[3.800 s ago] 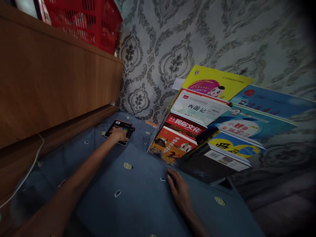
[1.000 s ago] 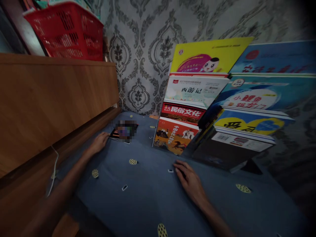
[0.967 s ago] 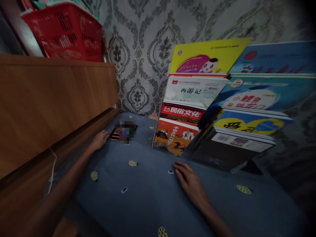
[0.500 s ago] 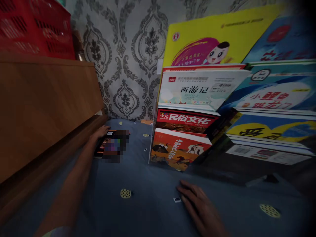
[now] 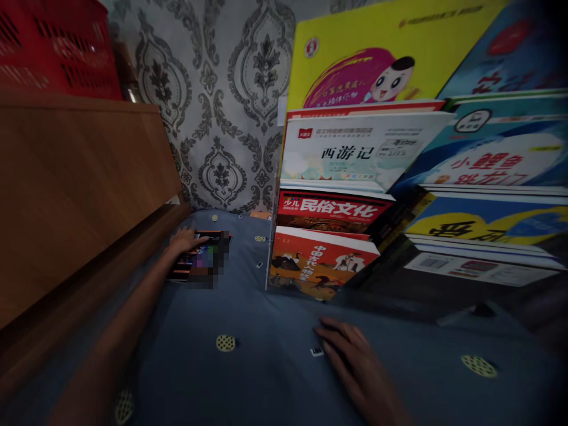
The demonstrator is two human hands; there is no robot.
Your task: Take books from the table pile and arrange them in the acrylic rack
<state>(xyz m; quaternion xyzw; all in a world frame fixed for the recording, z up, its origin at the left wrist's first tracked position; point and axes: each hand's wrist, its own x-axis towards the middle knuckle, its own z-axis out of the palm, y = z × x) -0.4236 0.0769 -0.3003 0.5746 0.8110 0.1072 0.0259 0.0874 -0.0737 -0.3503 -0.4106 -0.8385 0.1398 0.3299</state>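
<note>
My left hand point(image 5: 184, 240) reaches far forward and lies on the upper left part of a dark, colourful book point(image 5: 205, 255), its fingers stretched over the cover. The book lies flat on the blue sheet, and part of its cover is blurred out. On the near side, my right hand point(image 5: 355, 361) rests on the sheet with fingers extended and nothing in it. Beyond that hand stands a rack of books, among them an orange-red book point(image 5: 319, 260), a red book point(image 5: 332, 214) and a white book point(image 5: 355, 148).
A wooden headboard or cabinet point(image 5: 84, 195) runs along the left, with a red plastic basket point(image 5: 57, 53) on top. Patterned wallpaper point(image 5: 222, 171) covers the wall behind. Blue sheet point(image 5: 266, 367) with yellow pineapple prints spreads below. A tall yellow book point(image 5: 355, 35) tops the rack.
My left hand has slid from the book's left edge onto its cover, fingers now reaching right across it. My right hand stays on the sheet. The view has shifted slightly.
</note>
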